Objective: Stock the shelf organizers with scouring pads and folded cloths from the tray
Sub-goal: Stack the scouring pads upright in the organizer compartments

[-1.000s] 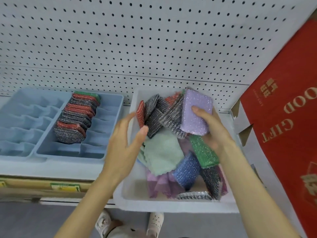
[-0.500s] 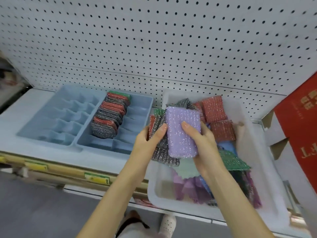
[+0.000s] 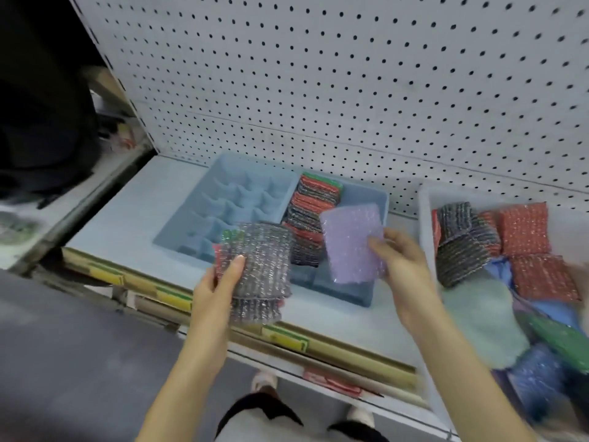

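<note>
Inspecting the stocking point: the right hand [image 3: 404, 269] pinches one purple scouring pad [image 3: 347, 240] by its near corner, thumb on the face and fingers curled behind. The pad hangs over the organizer [image 3: 363, 194] without touching it. The left hand [image 3: 216, 285] grips a bundle of grey pads [image 3: 261, 266], thumb across the top face, with red and green edges showing at the bundle's far side. This bundle is held above the organizer's front edge, on the side away from the tray [image 3: 425, 224]. Inside the organizer a row of pads [image 3: 310, 212] stands on edge, running from front to back. The purple pad sits just beside that row on the tray side, over the unfilled column. Its long axis runs roughly front to back and its face is tilted up toward the camera. In my judgement the right hand is the nearer to that free column, and the pad needs turning onto its edge before it goes down. The tray, beside the organizer, holds more pads and a pale green cloth [image 3: 478, 314]. Motion blur hides finer detail of the finger positions.
</note>
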